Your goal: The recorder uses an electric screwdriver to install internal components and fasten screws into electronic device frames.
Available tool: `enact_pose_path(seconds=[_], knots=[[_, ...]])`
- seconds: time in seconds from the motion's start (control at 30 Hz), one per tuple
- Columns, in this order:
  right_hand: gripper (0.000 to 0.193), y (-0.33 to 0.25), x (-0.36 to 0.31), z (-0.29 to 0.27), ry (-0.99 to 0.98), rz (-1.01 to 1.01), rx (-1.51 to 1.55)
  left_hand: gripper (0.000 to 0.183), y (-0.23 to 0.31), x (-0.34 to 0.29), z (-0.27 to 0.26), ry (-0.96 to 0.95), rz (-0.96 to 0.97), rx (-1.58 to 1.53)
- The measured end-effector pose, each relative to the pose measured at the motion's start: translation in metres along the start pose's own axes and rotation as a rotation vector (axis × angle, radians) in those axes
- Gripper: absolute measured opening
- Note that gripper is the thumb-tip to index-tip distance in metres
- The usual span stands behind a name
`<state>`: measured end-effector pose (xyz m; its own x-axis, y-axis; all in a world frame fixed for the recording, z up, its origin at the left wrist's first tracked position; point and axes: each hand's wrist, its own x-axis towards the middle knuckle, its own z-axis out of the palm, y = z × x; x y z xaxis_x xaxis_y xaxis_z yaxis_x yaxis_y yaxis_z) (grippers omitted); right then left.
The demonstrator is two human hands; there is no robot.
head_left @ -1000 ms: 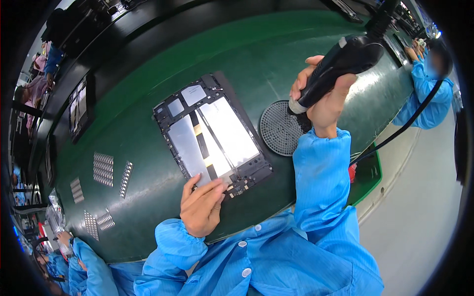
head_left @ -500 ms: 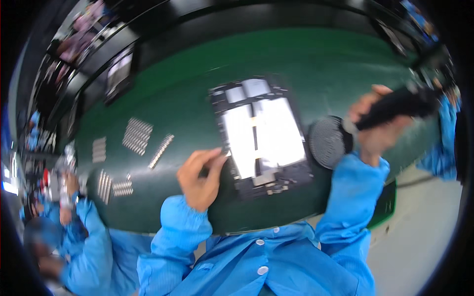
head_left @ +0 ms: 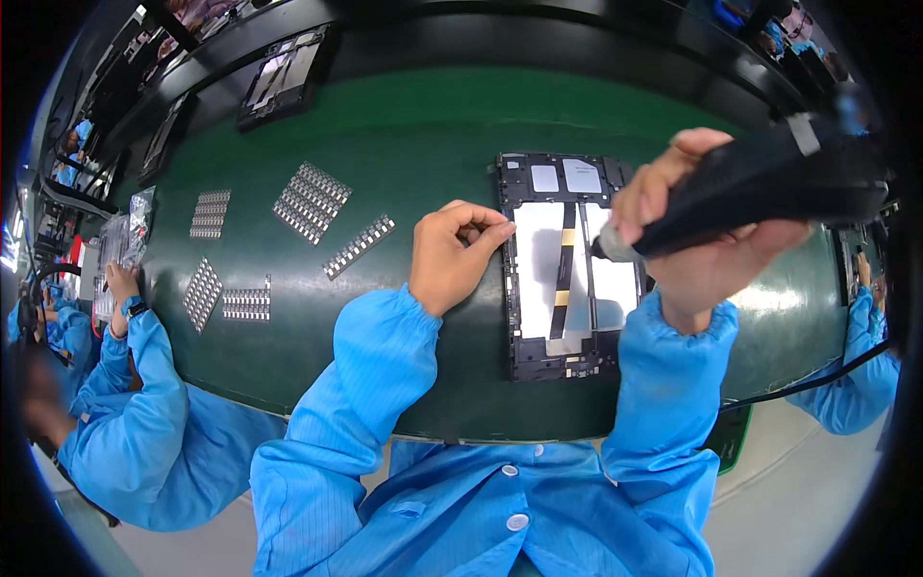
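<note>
An opened tablet-like device (head_left: 544, 240) lies on the green work surface, its inside showing pale battery panels, a dark ribbon cable (head_left: 565, 274) and a black frame. At its left edge is my left hand (head_left: 452, 255), thumb and forefinger pinched together; whatever may be between them is too small to make out. My right hand (head_left: 707, 274) grips a thick black electric screwdriver (head_left: 769, 188) by its body. The tool slants over the right part of the device, its pale-collared nose above the panels. Hand and tool hide the device's right side.
Several sheets of small metallic parts (head_left: 312, 202) lie on the green table (head_left: 385, 135) to the left. Similar devices (head_left: 284, 77) lean at the back left. A co-worker's sleeve (head_left: 159, 375) is at left, another (head_left: 856, 389) at right. A black cable (head_left: 808, 385) runs by the right edge.
The screwdriver has swung left from beside the round dark dish to over the device. The device appears further right in view, and the dish no longer shows. My left hand stays at the device's left edge.
</note>
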<state>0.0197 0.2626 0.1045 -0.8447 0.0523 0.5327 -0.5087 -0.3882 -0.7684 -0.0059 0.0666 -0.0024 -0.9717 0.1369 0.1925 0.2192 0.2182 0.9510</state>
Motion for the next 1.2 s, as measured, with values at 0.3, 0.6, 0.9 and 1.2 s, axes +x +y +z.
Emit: enact_pose_path(seconds=[0.3, 0.6, 0.9, 1.2], knots=[[0.099, 0.045, 0.006, 0.030, 0.003, 0.112, -0.206, 0.015, 0.000, 0.005, 0.000, -0.026, -0.105, -0.089], [0.098, 0.053, 0.007, 0.024, -0.025, 0.132, -0.208, 0.014, 0.004, 0.013, -0.006, -0.083, -0.228, -0.154], [0.097, 0.061, 0.015, 0.044, -0.012, 0.120, -0.135, 0.011, 0.006, 0.018, -0.010, -0.154, -0.295, -0.199], [0.093, 0.067, 0.016, 0.042, -0.008, 0.136, -0.170, 0.011, 0.001, 0.019, -0.009, -0.137, -0.316, -0.179]])
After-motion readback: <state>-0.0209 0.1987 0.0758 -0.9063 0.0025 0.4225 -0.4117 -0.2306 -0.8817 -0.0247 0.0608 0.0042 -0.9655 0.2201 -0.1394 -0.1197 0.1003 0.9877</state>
